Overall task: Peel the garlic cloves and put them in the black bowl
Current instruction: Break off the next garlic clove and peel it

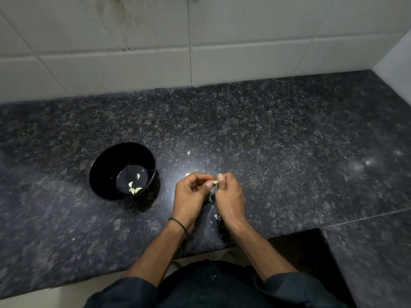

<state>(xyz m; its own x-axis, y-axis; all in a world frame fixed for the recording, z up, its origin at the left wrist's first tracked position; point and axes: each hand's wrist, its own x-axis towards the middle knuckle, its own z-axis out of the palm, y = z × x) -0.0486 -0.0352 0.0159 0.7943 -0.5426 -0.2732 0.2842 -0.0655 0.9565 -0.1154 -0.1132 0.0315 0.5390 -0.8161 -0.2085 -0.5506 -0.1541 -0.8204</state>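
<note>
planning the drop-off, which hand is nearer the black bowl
Left. The left hand sits just right of the black bowl; the right hand is farther right. Both pinch a garlic clove.

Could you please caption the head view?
Left hand and right hand pinch a garlic clove beside the black bowl of peeled cloves.

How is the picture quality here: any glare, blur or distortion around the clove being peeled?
Head view: dim; clove pinched between left hand and right hand reads sharp; glare on the counter just beyond it; far right smears; wall tiles bow from the wide lens.
</note>
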